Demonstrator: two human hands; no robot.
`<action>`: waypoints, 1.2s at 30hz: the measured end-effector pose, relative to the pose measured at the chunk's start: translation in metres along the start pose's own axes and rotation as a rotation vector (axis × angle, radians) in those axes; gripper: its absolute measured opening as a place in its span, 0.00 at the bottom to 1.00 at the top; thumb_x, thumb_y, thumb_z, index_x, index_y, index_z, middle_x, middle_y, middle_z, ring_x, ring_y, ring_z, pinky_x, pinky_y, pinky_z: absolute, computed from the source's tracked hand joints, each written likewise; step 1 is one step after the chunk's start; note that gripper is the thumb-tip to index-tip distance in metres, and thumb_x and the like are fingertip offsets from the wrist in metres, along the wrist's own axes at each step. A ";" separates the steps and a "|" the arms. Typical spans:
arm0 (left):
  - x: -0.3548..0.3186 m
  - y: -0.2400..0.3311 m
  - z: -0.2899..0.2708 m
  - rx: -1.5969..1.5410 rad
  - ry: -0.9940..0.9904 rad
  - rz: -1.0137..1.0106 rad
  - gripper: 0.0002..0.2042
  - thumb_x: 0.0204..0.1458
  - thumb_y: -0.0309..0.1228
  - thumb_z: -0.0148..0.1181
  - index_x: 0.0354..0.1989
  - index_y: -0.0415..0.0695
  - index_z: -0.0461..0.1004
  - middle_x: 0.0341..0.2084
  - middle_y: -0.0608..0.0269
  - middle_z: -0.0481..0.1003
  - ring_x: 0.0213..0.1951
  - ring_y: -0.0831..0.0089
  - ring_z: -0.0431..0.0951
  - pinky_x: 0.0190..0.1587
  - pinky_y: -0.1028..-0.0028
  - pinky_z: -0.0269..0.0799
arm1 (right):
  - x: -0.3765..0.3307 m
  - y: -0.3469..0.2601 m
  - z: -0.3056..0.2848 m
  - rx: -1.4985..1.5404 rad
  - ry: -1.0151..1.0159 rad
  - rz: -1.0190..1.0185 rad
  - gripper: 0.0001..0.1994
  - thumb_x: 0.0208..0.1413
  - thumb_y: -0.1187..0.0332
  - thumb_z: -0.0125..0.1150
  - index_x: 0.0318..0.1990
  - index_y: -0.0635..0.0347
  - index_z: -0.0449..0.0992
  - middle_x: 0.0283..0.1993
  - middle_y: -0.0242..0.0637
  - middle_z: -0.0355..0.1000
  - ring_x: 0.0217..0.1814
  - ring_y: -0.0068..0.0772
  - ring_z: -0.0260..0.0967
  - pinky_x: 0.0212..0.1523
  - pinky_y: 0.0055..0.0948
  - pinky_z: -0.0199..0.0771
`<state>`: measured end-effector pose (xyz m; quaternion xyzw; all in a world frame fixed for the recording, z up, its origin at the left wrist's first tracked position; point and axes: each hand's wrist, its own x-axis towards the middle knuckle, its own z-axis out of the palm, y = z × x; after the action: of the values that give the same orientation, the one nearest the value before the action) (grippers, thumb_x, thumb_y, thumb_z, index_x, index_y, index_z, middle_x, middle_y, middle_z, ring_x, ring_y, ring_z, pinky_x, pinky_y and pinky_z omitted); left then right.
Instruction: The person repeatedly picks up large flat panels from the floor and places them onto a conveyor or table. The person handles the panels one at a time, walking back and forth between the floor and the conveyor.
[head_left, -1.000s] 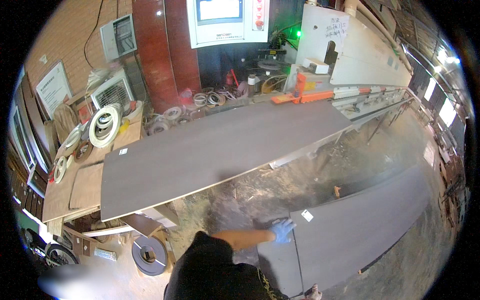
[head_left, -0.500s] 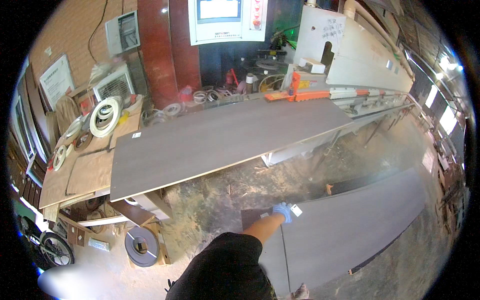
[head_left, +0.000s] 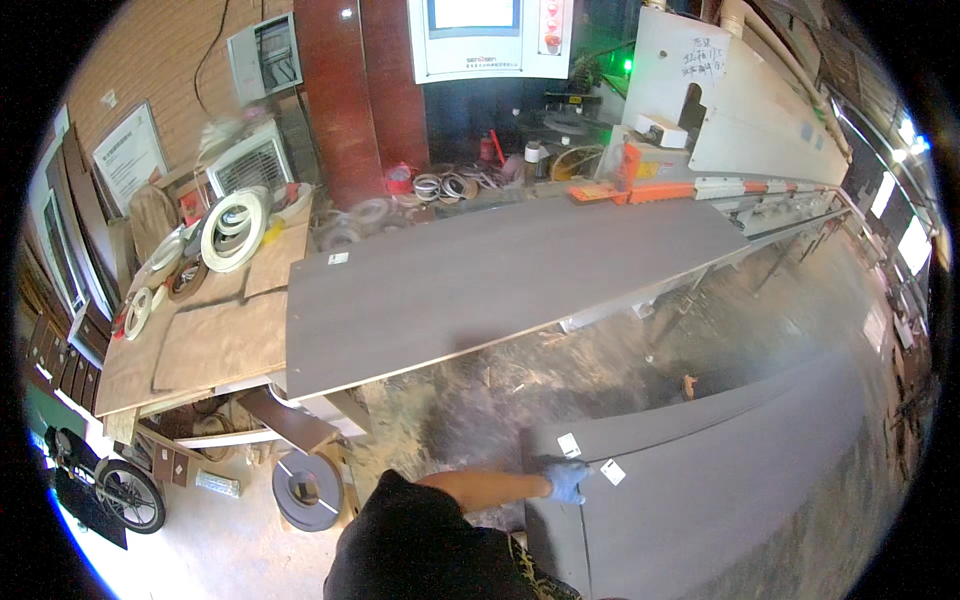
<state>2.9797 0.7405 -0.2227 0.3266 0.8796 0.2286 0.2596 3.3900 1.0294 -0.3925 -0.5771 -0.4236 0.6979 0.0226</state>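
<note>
In a blue glove, my left hand (head_left: 567, 482) is closed on the near left corner of a large grey panel (head_left: 700, 490), beside a white label (head_left: 612, 472). That panel lies over another grey panel (head_left: 545, 455), whose labelled end sticks out past it on the left and far sides. My left arm, in a black sleeve (head_left: 425, 545), reaches across from the lower edge. The fingertips are hard to make out at this size. My right hand is out of sight.
Beyond, another long grey panel (head_left: 500, 290) runs from a wooden table (head_left: 220, 340) to a white machine (head_left: 750, 110) with an orange guide (head_left: 640, 185). Rolls of edging (head_left: 235, 232) lie on the table. A dark coil (head_left: 307, 492) and a small wheeled bike (head_left: 130, 497) stand on the floor.
The gripped panel has slid nearer and slightly left over the one beneath. Beyond, the long panel has moved right along the machine. My right hand, earlier at the lower edge, has left the view.
</note>
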 end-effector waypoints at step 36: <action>-0.220 -0.284 -0.267 0.001 1.007 -0.756 0.25 0.37 0.40 0.65 0.48 0.54 0.70 0.51 0.55 0.65 0.54 0.54 0.62 0.56 0.59 0.58 | -0.476 -0.554 1.244 -0.712 -0.040 -2.118 0.24 0.49 0.61 0.52 0.57 0.39 0.64 0.64 0.39 0.52 0.66 0.40 0.46 0.62 0.43 0.48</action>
<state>2.8317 0.3317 -0.1144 -0.1545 0.9488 0.2463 -0.1235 2.2690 0.4337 0.2929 0.1128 -0.8774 0.1742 0.4326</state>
